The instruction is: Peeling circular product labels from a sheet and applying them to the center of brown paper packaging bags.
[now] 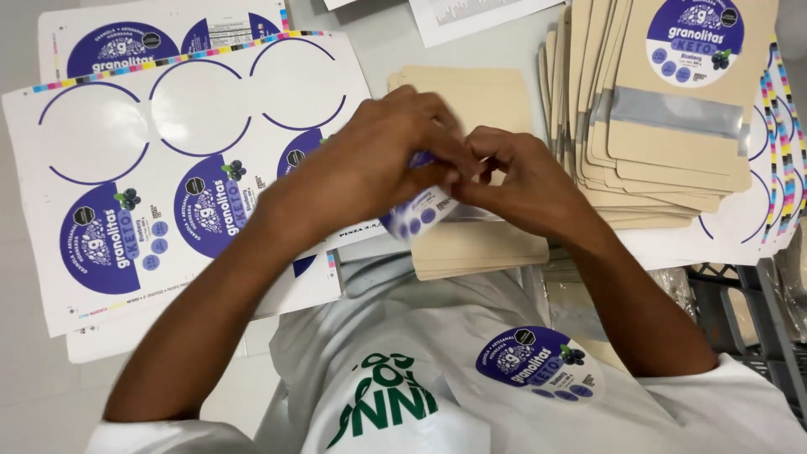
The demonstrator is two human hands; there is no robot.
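Observation:
Both my hands meet over a stack of plain tan pouches (479, 248) in the middle of the table. My left hand (370, 160) and my right hand (525, 181) pinch a round purple-and-white sticker (418, 212) between their fingertips; the sticker curls down beneath my fingers. A white sticker sheet (181, 172) lies to the left, with several empty round outlines along its top row and purple round stickers below. At the upper right a fanned pile of tan pouches (672, 126) lies, the top one bearing a purple round sticker and a clear window strip.
A second sticker sheet (160, 38) lies behind the first at top left. Used white sheets with colour bars (777, 168) sit under the fanned pile. A purple round sticker (538, 361) is stuck on my white shirt. A grey crate (748, 319) stands at the lower right.

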